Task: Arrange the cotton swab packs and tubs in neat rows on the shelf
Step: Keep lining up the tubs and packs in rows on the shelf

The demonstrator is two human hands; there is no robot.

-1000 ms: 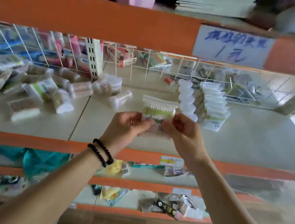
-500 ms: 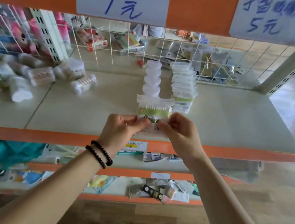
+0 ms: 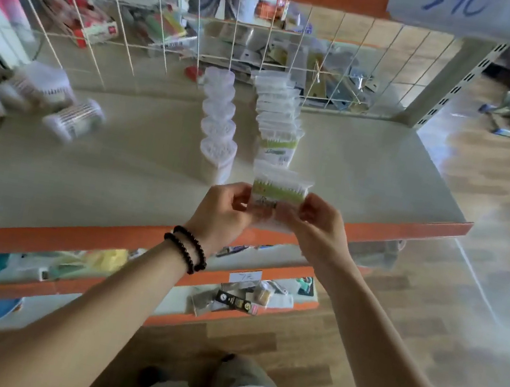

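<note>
Beige shelf, flat matte board, orange front lip, wire grid at the back. Row of flat clear swab packs, green print, overlapping back to front. Just left: row of heart-shaped clear tubs, packed with white swabs. Far left: round tubs lying tipped, blurred. Held pack is over the front edge, just before the pack row; left hand and right hand pinch its lower corners.

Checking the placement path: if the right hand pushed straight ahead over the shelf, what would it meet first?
Probably the front pack of the green-and-white cotton swab pack row, just beyond the held pack; depth is uncertain.
</note>
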